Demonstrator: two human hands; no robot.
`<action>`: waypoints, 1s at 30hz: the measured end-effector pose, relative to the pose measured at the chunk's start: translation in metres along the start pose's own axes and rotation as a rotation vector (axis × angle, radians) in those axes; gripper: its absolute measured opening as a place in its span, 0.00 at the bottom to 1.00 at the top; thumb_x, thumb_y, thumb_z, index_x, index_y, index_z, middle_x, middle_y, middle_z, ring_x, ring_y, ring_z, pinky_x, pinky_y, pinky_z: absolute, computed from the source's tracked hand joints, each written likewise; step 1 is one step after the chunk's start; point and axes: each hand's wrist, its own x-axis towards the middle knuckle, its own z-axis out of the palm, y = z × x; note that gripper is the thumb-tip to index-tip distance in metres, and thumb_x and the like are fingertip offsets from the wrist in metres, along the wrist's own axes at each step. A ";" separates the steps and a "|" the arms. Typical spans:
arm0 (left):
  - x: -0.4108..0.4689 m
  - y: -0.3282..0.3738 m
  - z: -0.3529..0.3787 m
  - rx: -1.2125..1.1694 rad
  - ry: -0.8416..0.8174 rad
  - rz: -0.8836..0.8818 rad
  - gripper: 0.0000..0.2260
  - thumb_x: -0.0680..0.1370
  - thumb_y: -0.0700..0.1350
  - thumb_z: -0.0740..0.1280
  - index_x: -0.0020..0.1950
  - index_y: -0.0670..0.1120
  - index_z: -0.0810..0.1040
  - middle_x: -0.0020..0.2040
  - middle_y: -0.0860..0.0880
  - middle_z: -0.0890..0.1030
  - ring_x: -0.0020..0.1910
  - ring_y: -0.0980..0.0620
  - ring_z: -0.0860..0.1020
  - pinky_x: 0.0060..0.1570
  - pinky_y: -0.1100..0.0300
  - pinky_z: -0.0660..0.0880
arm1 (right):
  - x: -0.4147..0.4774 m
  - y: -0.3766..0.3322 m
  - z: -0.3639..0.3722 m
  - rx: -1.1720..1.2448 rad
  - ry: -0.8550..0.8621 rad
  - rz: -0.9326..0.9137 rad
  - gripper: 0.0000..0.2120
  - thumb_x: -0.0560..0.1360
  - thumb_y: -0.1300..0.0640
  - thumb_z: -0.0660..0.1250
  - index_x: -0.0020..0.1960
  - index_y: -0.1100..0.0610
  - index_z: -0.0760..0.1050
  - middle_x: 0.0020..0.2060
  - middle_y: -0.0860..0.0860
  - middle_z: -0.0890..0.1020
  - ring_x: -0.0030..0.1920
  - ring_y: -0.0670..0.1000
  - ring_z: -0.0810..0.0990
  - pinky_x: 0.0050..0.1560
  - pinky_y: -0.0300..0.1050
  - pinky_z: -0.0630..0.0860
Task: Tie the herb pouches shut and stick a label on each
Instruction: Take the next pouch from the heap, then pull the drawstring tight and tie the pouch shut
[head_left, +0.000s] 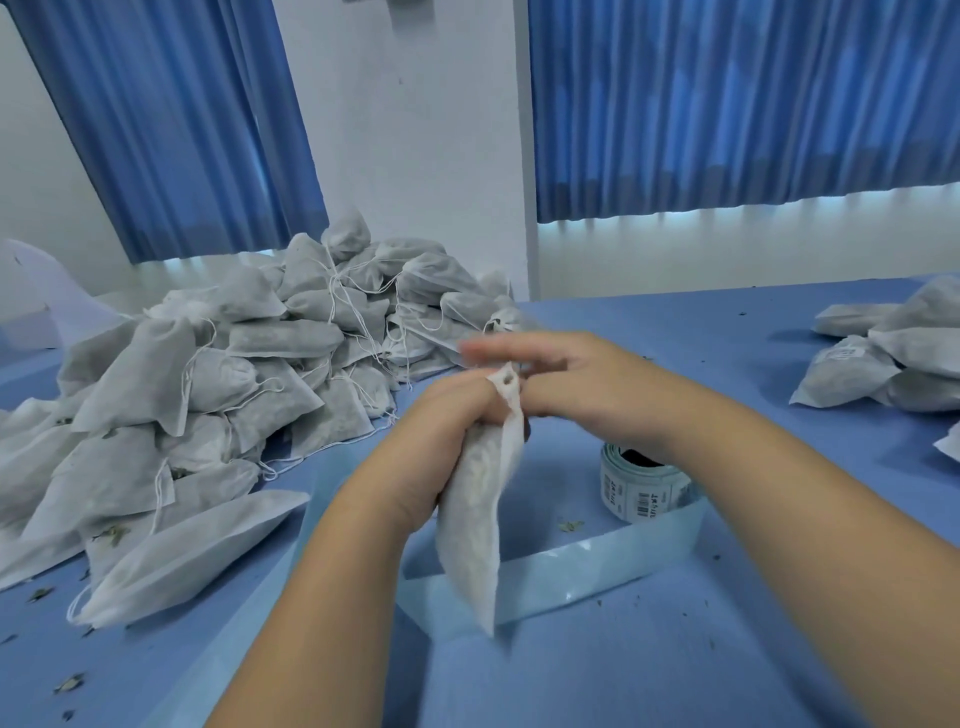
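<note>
— Where is the pouch (480, 499) sitting right now?

— It is not sitting at all. It is hanging in the air over the near middle of the counter (727, 623), and the left hand (441, 421) is gripping it. Those fingers (465, 397) are curling tight round its neck, and the gathered mouth is poking up above them. The body is drooping below the hand and looks full.

— And the right hand (566, 374)?

— It is hovering just right of the mouth, close against the left hand. Its fingers (488, 349) are reaching leftward over the mouth, but they are blurring, so I cannot tell whether they are pinching anything or lying loose.

— What is lying around them?

— A big pile (234, 374) of pouches is spreading along the left edge and up toward the far side, with white strings trailing out of it. A roll (644, 488) of barcode labels is standing just behind the pouch, under the right wrist. Its pale strip (571, 566) is curving away from it across the counter and passing beneath the hanging pouch. A smaller stack (883, 358) is resting at the right edge, well apart from the hands, and one pouch there is showing a white label on top. Green crumbs (109, 535) are dotting the cloth near the left corner. Blue curtains (727, 104) are hanging behind it all.
</note>
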 end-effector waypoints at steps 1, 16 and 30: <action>-0.001 0.000 0.001 -0.004 -0.055 -0.010 0.07 0.65 0.45 0.59 0.31 0.50 0.76 0.28 0.51 0.71 0.28 0.53 0.68 0.26 0.62 0.67 | -0.001 -0.001 0.002 -0.029 -0.077 0.036 0.19 0.77 0.64 0.62 0.57 0.43 0.78 0.52 0.48 0.84 0.52 0.51 0.83 0.53 0.43 0.79; -0.013 0.015 -0.004 0.463 0.160 0.158 0.08 0.76 0.53 0.70 0.38 0.55 0.84 0.34 0.59 0.80 0.34 0.63 0.74 0.34 0.74 0.67 | -0.019 -0.016 -0.041 -0.137 -0.007 0.041 0.08 0.75 0.53 0.69 0.43 0.55 0.84 0.22 0.48 0.64 0.24 0.47 0.61 0.26 0.35 0.61; -0.012 0.018 0.016 0.061 0.184 0.041 0.14 0.77 0.50 0.67 0.34 0.49 0.84 0.30 0.50 0.79 0.30 0.54 0.72 0.36 0.58 0.69 | -0.011 -0.019 -0.032 -0.145 0.431 -0.143 0.06 0.75 0.61 0.71 0.38 0.56 0.79 0.17 0.38 0.69 0.20 0.38 0.69 0.25 0.26 0.64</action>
